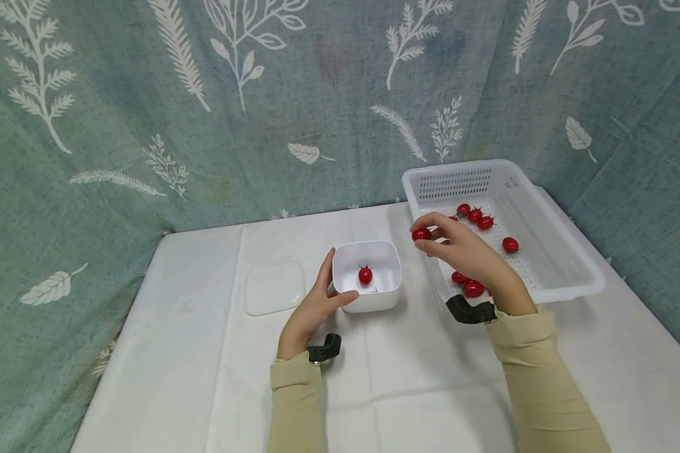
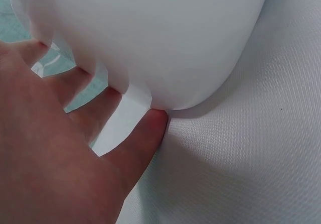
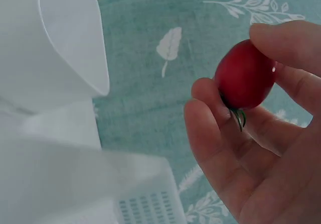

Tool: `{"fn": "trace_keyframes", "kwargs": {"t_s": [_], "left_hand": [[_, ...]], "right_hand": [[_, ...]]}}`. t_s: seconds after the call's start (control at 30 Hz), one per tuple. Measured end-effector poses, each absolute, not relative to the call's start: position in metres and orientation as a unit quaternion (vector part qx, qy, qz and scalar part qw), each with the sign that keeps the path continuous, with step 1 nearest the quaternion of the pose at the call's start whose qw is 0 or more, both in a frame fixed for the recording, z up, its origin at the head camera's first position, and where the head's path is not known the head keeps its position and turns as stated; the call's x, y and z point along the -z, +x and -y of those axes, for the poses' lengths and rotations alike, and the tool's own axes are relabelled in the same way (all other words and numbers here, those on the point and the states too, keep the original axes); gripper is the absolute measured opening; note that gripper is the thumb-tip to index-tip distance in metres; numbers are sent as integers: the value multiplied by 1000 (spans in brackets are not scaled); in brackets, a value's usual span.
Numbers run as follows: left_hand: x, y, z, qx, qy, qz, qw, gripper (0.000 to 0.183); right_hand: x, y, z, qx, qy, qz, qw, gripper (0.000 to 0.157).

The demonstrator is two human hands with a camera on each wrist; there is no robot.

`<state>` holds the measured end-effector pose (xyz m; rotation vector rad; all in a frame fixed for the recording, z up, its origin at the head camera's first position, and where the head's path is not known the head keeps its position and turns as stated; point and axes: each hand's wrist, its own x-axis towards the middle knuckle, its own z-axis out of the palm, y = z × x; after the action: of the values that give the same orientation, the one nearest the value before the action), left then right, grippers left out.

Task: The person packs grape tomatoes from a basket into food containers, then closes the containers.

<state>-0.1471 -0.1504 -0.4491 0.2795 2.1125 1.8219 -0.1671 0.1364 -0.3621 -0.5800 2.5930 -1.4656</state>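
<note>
My left hand [image 1: 313, 308] holds a small white square container [image 1: 376, 303] at its left side, the thumb at the near corner and the fingers spread along the wall. The left wrist view shows the fingertips pressed against the smooth white side. Inside the container lies one red cherry tomato [image 1: 365, 275] with a green stem. My right hand [image 1: 458, 246] pinches another cherry tomato [image 3: 245, 74] between thumb and fingertips, its green stem pointing down toward the palm in the right wrist view. That hand is over the left edge of a white plastic basket [image 1: 566, 292], right of the container.
Several more cherry tomatoes [image 1: 475, 215] lie in the basket, some partly hidden by my right hand and wrist. A flat translucent lid [image 1: 274, 289] lies left of the container on the white tablecloth [image 1: 192, 352]. A green patterned curtain [image 1: 328, 94] hangs behind and beside the table.
</note>
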Motion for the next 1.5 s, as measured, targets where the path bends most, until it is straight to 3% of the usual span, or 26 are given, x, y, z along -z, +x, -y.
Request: {"fn": "trace_keyframes", "kwargs": {"t_s": [0.2,0.53,0.8,0.97,1.23,1.5], "left_hand": [[449,-149,150,-648,105,-736,166,94],[451,-151,150,-655,120,-729,159,95],[473,-159,151,-648,102,-740,147,94],[468,-156,150,-648,99,-741,146,95],[471,-160,149,-645,94,-746,139,90],[469,-155,150,-639,72,-750,156,92]], "right_hand": [[368,-159,-126,523,-184,-830,55,28],[377,-151,-108,554,-205,-807,-15,20],[366,-133,-94,582,-190,-790,-36,13],[366,-130,-89,581,-200,-787,-53,18],[401,-151,-84,548,-207,-805,-90,31],[416,-150,-66,496,-206,-832,-139,33]]}}
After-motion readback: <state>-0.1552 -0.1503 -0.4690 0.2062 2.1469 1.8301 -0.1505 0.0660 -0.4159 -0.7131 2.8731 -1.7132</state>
